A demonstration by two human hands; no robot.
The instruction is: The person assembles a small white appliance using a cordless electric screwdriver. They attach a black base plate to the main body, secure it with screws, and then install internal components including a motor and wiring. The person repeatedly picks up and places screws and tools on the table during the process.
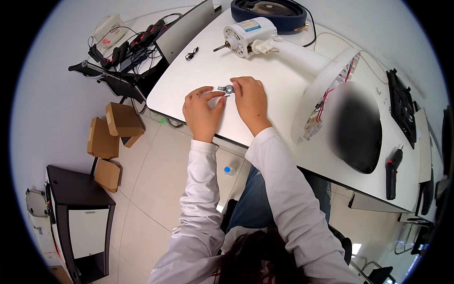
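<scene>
My right hand (250, 100) is closed, thumb and fingers pinching a small grey metal part (229, 89) with a round hole in its middle, low over the white table (175, 90). Close beside it, my left hand (203, 112) is closed too, its thumb and index fingertip near the part. A tiny thin piece (226, 96) shows at those fingertips, too small to name. Beyond both hands lies a white fan body: its motor (250, 37) with a bare metal shaft points left, and its neck (300, 56) runs to a round base (309, 97) with red wires exposed.
Right of the base rests a dark oval panel (366, 142), partly blurred. Farther right are a black cordless screwdriver (392, 173) and a black tool case (402, 109). A dark blue ring-shaped housing (302, 21) stands at the back; a short black cable (191, 54) lies left.
</scene>
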